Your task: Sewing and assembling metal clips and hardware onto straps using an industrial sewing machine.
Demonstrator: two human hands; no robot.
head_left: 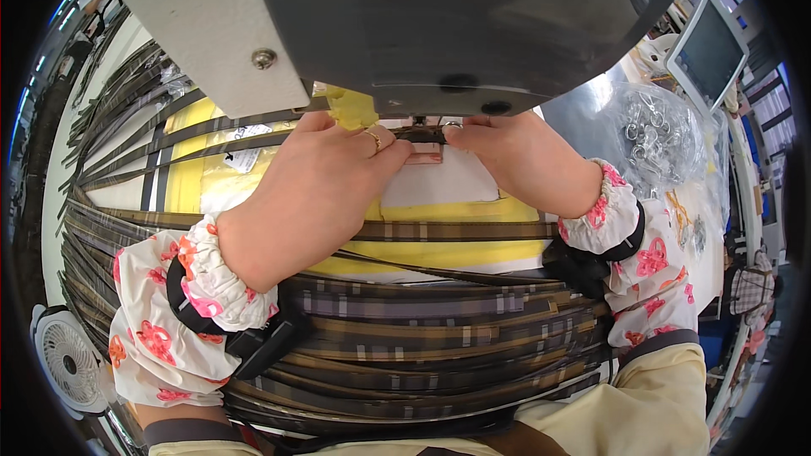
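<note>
The dark strap being worked lies between the two hands, right under the head of the big grey machine and just above a small pinkish block. From where I stand, the left hand has its thumb and fingers drawn close together on the strap from one side, while the right hand pinches it from the other; both grips look closed down on it, though the far fingertips are tucked out of my sight. I'd judge the step in hand is lining up the strap under the head, and the next move calls for holding it flat and square with the fingertips clear of the head. Whether anything is fixed to it there, I can't tell. A flap of yellow tape hangs just above the left grip. Nearer the person than both grips, a plaid strip crosses a yellow sheet, and beyond that a thick spread of straps comes right up to the lap. Out to the right of the right grip sits a clear bag of metal clasps, with a screen farther off; well left of the left grip stands a white fan.
</note>
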